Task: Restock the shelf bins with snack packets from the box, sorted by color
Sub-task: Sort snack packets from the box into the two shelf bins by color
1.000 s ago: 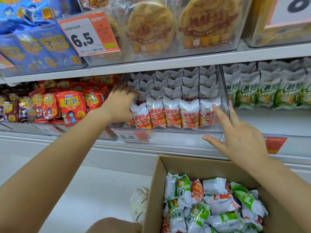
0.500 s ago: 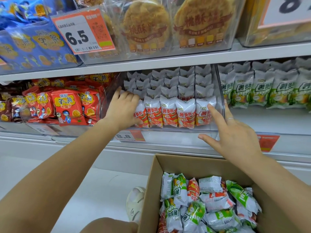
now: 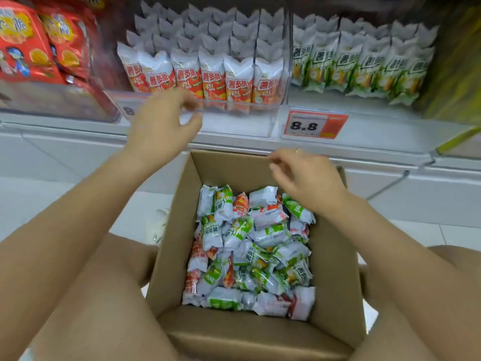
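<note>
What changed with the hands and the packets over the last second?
Both hands left the orange packet bin. The left hand drew back from the front row to just before the shelf edge; the right hand came down over the box. Neither holds anything. The orange packets and green packets stayed in rows, and the box stayed full of mixed packets.

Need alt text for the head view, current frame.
Both empty hands, left hand and right hand, hover over an open cardboard box of mixed red and green snack packets. Behind, shelf bins hold red packets and green packets.
</note>
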`<move>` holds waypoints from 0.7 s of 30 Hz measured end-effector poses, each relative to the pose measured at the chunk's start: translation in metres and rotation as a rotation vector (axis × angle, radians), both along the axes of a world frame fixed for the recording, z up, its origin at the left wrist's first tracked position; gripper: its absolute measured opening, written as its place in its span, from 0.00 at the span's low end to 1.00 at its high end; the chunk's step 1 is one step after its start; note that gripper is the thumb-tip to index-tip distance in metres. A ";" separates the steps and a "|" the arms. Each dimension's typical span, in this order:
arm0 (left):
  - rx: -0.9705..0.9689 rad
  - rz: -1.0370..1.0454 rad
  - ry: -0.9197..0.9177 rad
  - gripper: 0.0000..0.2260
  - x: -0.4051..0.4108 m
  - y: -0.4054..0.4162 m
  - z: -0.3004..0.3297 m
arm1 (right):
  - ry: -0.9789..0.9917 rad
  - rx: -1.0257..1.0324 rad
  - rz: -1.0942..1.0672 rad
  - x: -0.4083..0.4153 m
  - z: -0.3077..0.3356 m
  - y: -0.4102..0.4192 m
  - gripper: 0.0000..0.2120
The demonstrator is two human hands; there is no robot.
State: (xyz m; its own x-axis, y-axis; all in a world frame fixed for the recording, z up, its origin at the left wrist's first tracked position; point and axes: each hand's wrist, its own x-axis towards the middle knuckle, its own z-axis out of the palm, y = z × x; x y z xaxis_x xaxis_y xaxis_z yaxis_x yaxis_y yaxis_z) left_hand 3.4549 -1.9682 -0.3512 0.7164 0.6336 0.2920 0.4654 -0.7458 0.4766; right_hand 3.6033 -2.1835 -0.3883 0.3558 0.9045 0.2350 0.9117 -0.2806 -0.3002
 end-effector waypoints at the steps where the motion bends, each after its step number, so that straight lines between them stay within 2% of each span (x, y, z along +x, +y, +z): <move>1: -0.104 -0.023 0.079 0.14 -0.005 -0.021 -0.015 | 0.021 -0.186 -0.009 -0.005 -0.016 -0.005 0.13; 3: -0.247 -0.036 0.371 0.11 -0.010 -0.056 -0.051 | 0.113 -0.600 -0.022 -0.011 -0.053 -0.014 0.17; 5: -0.291 -0.094 0.706 0.12 -0.014 -0.076 -0.095 | 0.283 -0.881 -0.064 -0.015 -0.092 -0.026 0.21; 7: -0.390 -0.108 0.940 0.11 -0.023 -0.082 -0.141 | 0.439 -0.975 -0.158 -0.021 -0.127 -0.042 0.20; 10: -0.598 -0.081 1.119 0.10 -0.043 -0.089 -0.197 | 0.531 -1.085 -0.251 -0.043 -0.169 -0.069 0.13; 13: -0.720 0.006 1.176 0.08 -0.066 -0.113 -0.228 | 0.516 -1.265 -0.207 -0.066 -0.199 -0.092 0.07; 16: -0.738 0.154 1.108 0.05 -0.078 -0.131 -0.242 | 0.471 -1.374 -0.158 -0.069 -0.212 -0.115 0.13; 19: -0.710 0.271 1.025 0.15 -0.079 -0.138 -0.251 | 0.423 -1.380 -0.025 -0.066 -0.218 -0.124 0.10; 21: -0.684 0.350 0.937 0.17 -0.077 -0.140 -0.253 | 0.371 -1.298 0.103 -0.072 -0.224 -0.120 0.14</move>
State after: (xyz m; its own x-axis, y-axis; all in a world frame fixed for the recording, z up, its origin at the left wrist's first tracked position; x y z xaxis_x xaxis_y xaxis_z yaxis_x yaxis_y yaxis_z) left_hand 3.3775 -2.1079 -0.6046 0.2297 0.6558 -0.7192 0.9671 -0.2368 0.0929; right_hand 3.5308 -2.3031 -0.6127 0.1291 0.4250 -0.8959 0.8694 -0.4830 -0.1038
